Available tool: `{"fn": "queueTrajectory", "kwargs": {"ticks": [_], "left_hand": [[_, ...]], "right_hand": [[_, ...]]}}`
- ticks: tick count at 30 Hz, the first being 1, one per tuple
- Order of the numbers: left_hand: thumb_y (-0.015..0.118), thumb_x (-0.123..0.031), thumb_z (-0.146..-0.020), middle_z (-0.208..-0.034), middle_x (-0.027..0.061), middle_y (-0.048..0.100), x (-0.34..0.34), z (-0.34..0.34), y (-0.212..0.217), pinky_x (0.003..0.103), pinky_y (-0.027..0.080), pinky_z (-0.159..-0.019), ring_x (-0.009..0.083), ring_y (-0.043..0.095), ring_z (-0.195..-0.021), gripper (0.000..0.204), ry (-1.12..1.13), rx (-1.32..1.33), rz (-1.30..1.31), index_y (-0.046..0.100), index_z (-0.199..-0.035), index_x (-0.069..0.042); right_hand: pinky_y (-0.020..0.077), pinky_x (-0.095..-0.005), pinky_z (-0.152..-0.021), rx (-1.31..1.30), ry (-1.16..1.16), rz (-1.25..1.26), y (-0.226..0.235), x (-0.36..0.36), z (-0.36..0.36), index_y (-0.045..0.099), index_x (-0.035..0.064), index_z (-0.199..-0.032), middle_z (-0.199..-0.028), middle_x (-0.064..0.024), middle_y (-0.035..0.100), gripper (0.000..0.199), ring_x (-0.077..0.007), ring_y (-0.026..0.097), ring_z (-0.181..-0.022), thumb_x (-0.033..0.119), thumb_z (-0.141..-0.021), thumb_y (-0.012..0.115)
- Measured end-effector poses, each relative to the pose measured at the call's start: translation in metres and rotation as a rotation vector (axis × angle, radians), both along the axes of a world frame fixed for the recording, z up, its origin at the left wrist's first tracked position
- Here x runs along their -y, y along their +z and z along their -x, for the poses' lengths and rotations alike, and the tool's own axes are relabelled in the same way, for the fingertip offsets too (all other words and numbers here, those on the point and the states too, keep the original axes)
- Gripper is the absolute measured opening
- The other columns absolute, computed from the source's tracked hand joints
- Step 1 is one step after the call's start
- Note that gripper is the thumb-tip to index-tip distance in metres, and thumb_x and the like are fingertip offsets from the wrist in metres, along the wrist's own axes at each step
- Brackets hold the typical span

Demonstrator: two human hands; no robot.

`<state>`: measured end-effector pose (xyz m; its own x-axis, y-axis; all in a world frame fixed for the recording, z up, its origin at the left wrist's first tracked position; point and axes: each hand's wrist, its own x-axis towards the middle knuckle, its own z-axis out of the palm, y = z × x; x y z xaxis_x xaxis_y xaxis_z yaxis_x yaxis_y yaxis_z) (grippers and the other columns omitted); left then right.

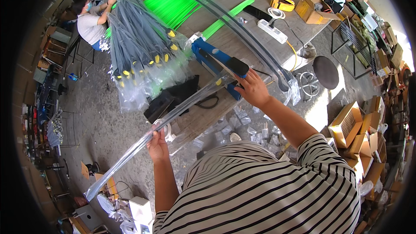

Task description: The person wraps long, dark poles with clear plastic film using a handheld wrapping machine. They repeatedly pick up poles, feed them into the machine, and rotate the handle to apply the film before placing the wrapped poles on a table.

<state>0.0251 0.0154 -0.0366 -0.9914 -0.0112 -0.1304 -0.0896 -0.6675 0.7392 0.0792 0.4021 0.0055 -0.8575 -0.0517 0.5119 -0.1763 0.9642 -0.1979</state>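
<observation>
My left hand [158,147] pinches a long, narrow clear plastic sleeve [125,161], which slants from the lower left up to the table. A small yellow piece shows near its upper end, beside a blue hand sealer [210,63] with a black-topped arm. My right hand [255,89] has its fingers over the near end of that arm; its thumb and grip underneath are partly hidden. Left of the sealer lies a pile of grey strips in clear sleeves [141,43] with yellow ends. Two long dark strips [242,34] lie to the right, their near ends overhanging the table.
Bright green rods [182,2] cover the far table [303,30]. At the right are a white power strip [272,31], yellow tape dispenser [282,3] and cartons [314,8]. A round stool [326,73] stands beyond. Co-workers are at the far left and far right.
</observation>
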Motion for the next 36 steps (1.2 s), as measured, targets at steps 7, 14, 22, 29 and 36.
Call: {"fn": "queueTrajectory", "kwargs": {"ticks": [7, 14, 22, 29, 36], "left_hand": [[0.051, 0.005, -0.080, -0.109, 0.0150, 0.055, 0.003, 0.001, -0.004, 0.038, 0.044, -0.091, 0.0256, 0.052, -0.104, 0.018, -0.050, -0.044, -0.020, 0.057, -0.095, -0.003], [0.053, 0.005, -0.079, -0.109, 0.0169, 0.054, 0.000, -0.002, -0.002, 0.039, 0.044, -0.090, 0.0291, 0.050, -0.107, 0.015, -0.018, -0.002, -0.033, 0.056, -0.091, -0.003], [0.054, 0.005, -0.079, -0.109, 0.0158, 0.055, -0.003, -0.001, -0.007, 0.038, 0.046, -0.089, 0.0282, 0.051, -0.105, 0.014, 0.015, 0.003, -0.032, 0.056, -0.089, -0.003], [0.054, 0.004, -0.079, -0.108, 0.0149, 0.055, -0.007, -0.001, -0.010, 0.038, 0.045, -0.090, 0.0274, 0.052, -0.104, 0.013, -0.015, -0.004, -0.044, 0.058, -0.089, -0.003], [0.055, 0.003, -0.079, -0.106, 0.0141, 0.056, -0.010, -0.002, -0.011, 0.038, 0.044, -0.091, 0.0269, 0.053, -0.103, 0.012, -0.014, -0.014, -0.031, 0.059, -0.088, -0.003]], "right_hand": [[0.0171, -0.0401, -0.104, 0.263, -0.050, -0.085, -0.014, 0.009, 0.006, 0.027, 0.0055, -0.131, -0.123, -0.0157, 0.042, 0.069, -0.0310, 0.035, -0.118, 0.045, -0.079, 0.050], [0.0138, -0.0389, -0.105, 0.402, -0.094, -0.037, -0.003, 0.010, 0.014, 0.032, 0.0035, -0.128, -0.127, -0.0175, 0.039, 0.068, -0.0305, 0.032, -0.121, 0.049, -0.080, 0.047], [0.0240, -0.0398, -0.101, 0.068, -0.174, 0.130, -0.002, -0.010, 0.010, 0.044, 0.0006, -0.116, -0.120, -0.0143, 0.046, 0.041, -0.0289, 0.037, -0.118, 0.015, -0.078, 0.051], [0.0282, -0.0415, -0.098, -0.177, -0.094, 0.134, 0.049, -0.006, -0.020, 0.049, 0.0033, -0.114, -0.121, -0.0116, 0.047, 0.047, -0.0275, 0.043, -0.114, -0.005, -0.067, 0.044], [0.0275, -0.0429, -0.098, -0.102, -0.049, -0.001, 0.048, 0.000, -0.032, 0.053, 0.0067, -0.110, -0.118, -0.0060, 0.050, 0.047, -0.0244, 0.043, -0.115, -0.003, -0.064, 0.050]]}}
